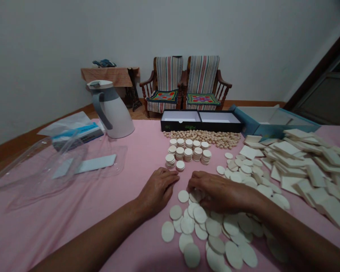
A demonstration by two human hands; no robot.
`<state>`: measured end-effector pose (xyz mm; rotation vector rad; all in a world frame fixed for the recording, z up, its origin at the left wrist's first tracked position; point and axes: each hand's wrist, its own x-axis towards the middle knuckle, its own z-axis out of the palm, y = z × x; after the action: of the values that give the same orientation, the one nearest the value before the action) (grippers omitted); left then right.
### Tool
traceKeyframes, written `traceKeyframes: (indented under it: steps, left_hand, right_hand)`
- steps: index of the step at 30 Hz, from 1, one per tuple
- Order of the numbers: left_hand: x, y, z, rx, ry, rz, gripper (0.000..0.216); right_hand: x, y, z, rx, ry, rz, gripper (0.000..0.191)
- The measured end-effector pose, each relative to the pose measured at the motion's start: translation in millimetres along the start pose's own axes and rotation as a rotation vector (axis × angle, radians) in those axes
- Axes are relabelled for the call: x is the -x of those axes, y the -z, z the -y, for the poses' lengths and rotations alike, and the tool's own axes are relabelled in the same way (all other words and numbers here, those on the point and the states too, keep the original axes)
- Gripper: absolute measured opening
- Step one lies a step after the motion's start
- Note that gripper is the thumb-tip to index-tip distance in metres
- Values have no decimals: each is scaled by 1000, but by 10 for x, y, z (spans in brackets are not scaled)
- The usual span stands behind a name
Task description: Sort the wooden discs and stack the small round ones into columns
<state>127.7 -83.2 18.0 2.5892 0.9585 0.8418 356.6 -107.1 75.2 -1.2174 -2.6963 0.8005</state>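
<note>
My left hand (159, 189) rests on the pink cloth just in front of the short stacks, thumb apart from loosely bent fingers, with nothing visible in it. To its right, my right hand (219, 192) reaches down into a spread of loose, pale round wooden discs (187, 224). Its thumb and fingers curl around a disc (195, 195), partly hidden by the fingers. Beyond both hands stand rows of neatly stacked discs (188, 154). The frontmost small stack (180, 165) is close to my left fingertips.
Behind the stacks lie many small wooden beads (204, 136) and a black divided box (181, 125). At right are a heap of square wooden tiles (308, 170) and a blue box (272, 128). A white jug (117, 113), clear plastic packaging (39, 173) and a blue-white carton (78, 136) occupy the left.
</note>
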Motion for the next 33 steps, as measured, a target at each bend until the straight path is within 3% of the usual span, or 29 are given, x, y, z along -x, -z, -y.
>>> traceKeyframes:
  steps: [6,11,15,19,26,33]
  left_hand:
    - [14,-17,19,-4,-16,-14,30]
    - [3,-8,8,14,-30,-26,31]
    - [-3,6,-3,7,-22,-5,33]
    - [-8,16,-18,-4,-26,24,32]
    - [-23,51,-58,-7,0,83,28]
    - [3,15,-7,2,-37,27,35]
  right_hand:
    - [-69,-13,18,-5,19,-13,38]
    - [-167,66,40,35,-2,-258,33]
    - [-354,93,63,187,-139,-400,22]
    - [-547,58,111,357,-257,-380,20]
    - [-740,-35,128,402,-274,-370,21]
    - [-514,49,165,353,-274,-414,17]
